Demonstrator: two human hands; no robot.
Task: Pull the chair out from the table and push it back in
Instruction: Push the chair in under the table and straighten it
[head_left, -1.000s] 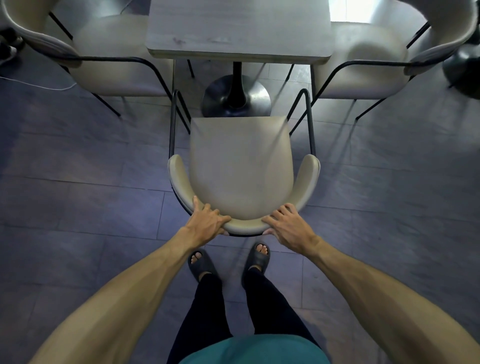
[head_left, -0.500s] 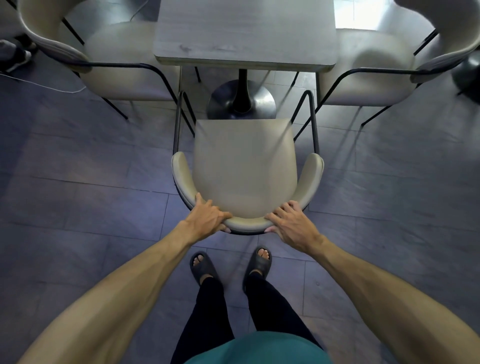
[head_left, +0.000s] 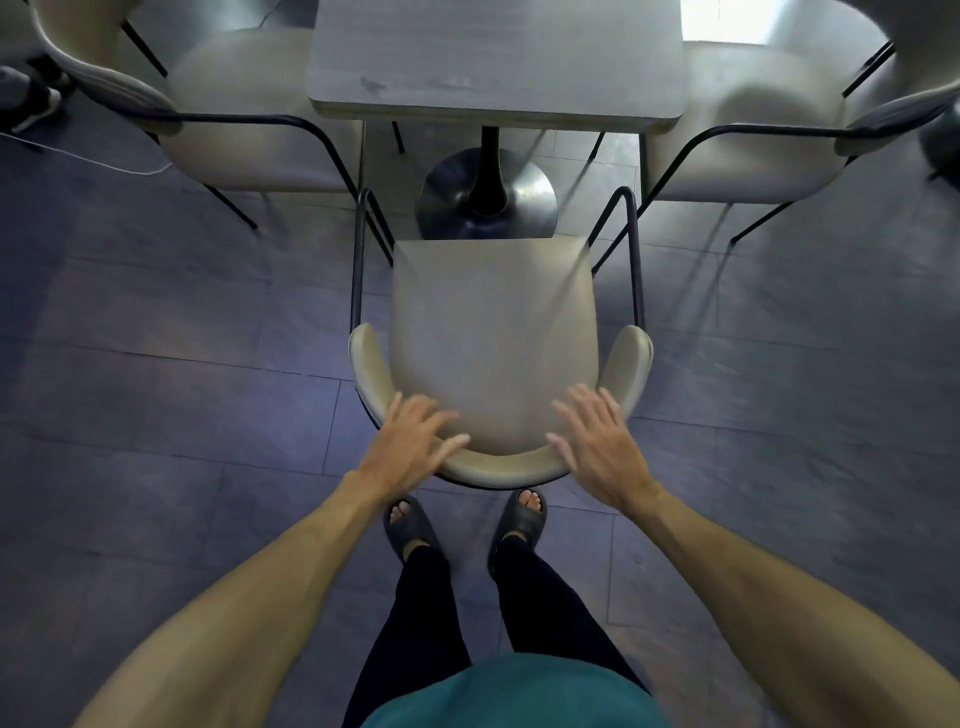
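The beige chair (head_left: 493, 332) stood pulled out on the near side of the table (head_left: 493, 52). Its whole seat was in view, and the front edge of the seat lay just short of the table's round pedestal base (head_left: 485, 202). Its curved backrest (head_left: 506, 465) faced the person, and the 2 black arm loops reached toward the table.

The left hand (head_left: 410, 449) lay over the left end of the backrest with its fingers straight and spread. The right hand (head_left: 602, 447) lay over the right end in the same way, fingers fanned apart. Neither curled round the rim (both were blurred, so I cannot tell whether they touched it).

2 more beige chairs flanked the table, 1 at the far left (head_left: 260, 104) and 1 at the far right (head_left: 753, 119). Their dark legs angled in close to the middle chair's arm loops. The pedestal base stood directly in front of the seat.

The person's feet in dark slides (head_left: 410, 527) were planted just behind the backrest on the grey tiled floor (head_left: 156, 389). A thin white cable (head_left: 78, 156) ran across the floor at the far left.
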